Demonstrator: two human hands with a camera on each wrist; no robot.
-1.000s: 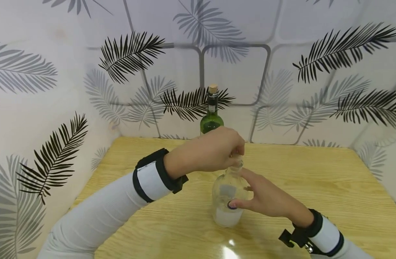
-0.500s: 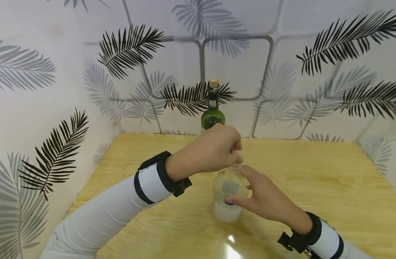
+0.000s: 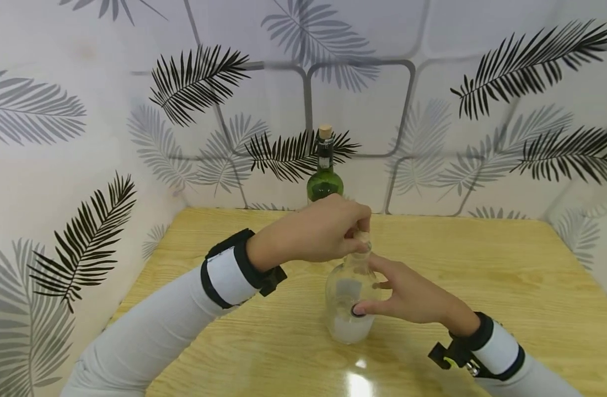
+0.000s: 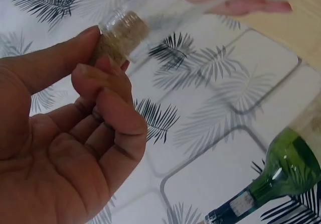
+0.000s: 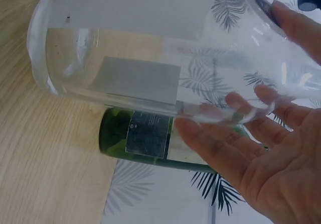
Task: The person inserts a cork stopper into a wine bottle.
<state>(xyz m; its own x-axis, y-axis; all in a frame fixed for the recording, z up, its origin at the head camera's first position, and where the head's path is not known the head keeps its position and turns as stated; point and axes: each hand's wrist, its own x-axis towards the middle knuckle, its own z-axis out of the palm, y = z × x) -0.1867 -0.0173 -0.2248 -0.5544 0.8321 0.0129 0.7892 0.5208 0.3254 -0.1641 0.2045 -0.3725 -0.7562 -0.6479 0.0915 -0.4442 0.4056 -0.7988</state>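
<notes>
A clear glass bottle [image 3: 344, 275] with a pale label low on its body stands on the table, close in front of me. My left hand [image 3: 328, 229] comes over from the left and pinches the cork [image 4: 131, 28] between thumb and fingers. Part of that cork sits inside the glass neck, as the left wrist view shows. My right hand [image 3: 412, 295] holds the bottle's body from the right. Its thumb lies on a small dark round emblem near the shoulder, and the other fingers curve behind the glass.
Behind the clear bottle stands a green bottle [image 3: 325, 186] with a cork in its top, its lower part hidden by my left hand in the head view. The wooden table [image 3: 482, 264] ends at a leaf-patterned wall [image 3: 363, 110].
Both hands keep their holds on the cork and the clear bottle. My left fingers have shifted slightly, so more of the cork shows than half a second ago. The head view has moved a little.
</notes>
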